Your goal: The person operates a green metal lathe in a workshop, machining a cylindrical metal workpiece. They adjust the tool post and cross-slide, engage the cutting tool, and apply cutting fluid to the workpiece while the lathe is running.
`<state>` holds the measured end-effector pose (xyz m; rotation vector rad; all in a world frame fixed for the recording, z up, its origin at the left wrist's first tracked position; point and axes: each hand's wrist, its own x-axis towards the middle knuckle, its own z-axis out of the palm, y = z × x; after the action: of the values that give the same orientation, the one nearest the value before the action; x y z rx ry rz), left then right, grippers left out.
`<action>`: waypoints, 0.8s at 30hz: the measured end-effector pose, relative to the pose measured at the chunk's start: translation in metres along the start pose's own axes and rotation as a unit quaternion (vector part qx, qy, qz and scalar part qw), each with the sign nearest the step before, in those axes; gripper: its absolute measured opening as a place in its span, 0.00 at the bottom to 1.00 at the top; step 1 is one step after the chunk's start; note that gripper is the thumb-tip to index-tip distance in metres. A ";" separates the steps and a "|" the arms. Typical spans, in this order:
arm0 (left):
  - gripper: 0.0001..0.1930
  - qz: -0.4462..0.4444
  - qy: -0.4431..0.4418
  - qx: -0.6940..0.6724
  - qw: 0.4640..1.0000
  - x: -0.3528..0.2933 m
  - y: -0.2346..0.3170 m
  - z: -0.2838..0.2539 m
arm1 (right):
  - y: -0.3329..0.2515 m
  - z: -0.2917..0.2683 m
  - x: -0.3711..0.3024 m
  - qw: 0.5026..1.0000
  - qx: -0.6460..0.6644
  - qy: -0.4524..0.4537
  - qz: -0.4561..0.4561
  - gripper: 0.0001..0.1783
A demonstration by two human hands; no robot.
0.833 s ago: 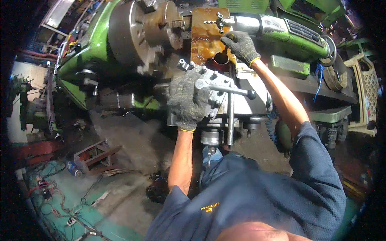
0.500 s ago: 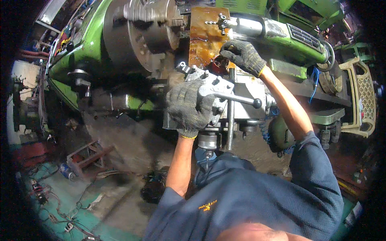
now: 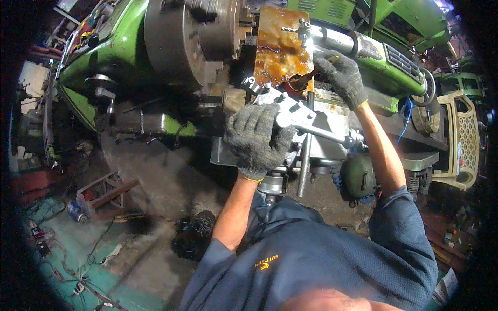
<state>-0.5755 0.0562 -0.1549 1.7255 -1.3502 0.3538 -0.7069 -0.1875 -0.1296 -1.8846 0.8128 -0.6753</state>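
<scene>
My left hand (image 3: 258, 139), in a dark grey knitted glove, is curled over the grey metal tool post (image 3: 296, 110) of a lathe. Its thumb lies beside the clamping lever (image 3: 320, 133). Further right and farther off, my gloved right hand (image 3: 342, 78) is closed round what looks like a small brush (image 3: 311, 76). The brush's dark end slants down to a small red cup (image 3: 295, 89), which stands at the near edge of an oily amber board (image 3: 277, 54). Fingers partly hide the brush handle.
A large lathe chuck (image 3: 174, 44) stands left of the board. Right of it, the tailstock (image 3: 332, 40) carries a twist drill bit (image 3: 289, 29) pointing at the chuck. An upright steel bar (image 3: 306, 166) crosses near the tool post. A beige plastic chair (image 3: 461, 140) stands far right.
The whole view has shifted, moving the lathe rightward in it. The brush now shows below my right hand at the cup. The chuck, smeared before, looks sharp. My left hand stays on the tool post.
</scene>
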 end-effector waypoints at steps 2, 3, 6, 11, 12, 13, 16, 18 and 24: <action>0.22 0.005 -0.001 -0.003 1.000 0.000 -0.001 0.001 | 0.017 -0.001 0.001 0.997 0.020 0.063 0.046 0.16; 0.22 0.008 0.001 -0.005 1.000 0.000 -0.001 0.002 | 0.024 -0.001 0.000 0.993 0.030 0.094 0.069 0.16; 0.22 0.009 0.003 0.000 1.000 -0.001 -0.003 0.001 | 0.024 0.008 -0.001 0.979 0.135 0.114 0.106 0.17; 0.22 0.006 -0.003 -0.009 1.000 -0.001 -0.001 0.000 | 0.040 0.010 0.025 0.992 -0.036 0.108 -0.062 0.15; 0.22 0.006 0.001 -0.011 1.000 -0.003 -0.003 0.002 | 0.038 0.009 0.032 0.979 -0.147 0.112 -0.085 0.13; 0.22 0.007 0.002 -0.014 1.000 -0.003 -0.003 0.004 | 0.041 0.011 0.043 0.986 -0.060 0.122 -0.095 0.11; 0.23 0.005 -0.003 -0.022 1.000 -0.001 -0.002 0.003 | 0.043 0.017 0.073 0.974 0.117 0.149 -0.122 0.09; 0.23 0.001 -0.014 -0.016 1.000 -0.002 -0.004 0.001 | 0.036 0.026 0.085 0.965 0.124 0.216 -0.083 0.10; 0.23 -0.018 -0.028 -0.027 0.999 -0.003 0.002 0.002 | 0.041 0.026 0.100 0.943 0.015 0.327 -0.052 0.17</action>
<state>-0.5788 0.0571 -0.1574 1.7232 -1.3547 0.2491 -0.6352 -0.2637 -0.1659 -1.6874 1.1052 -1.4144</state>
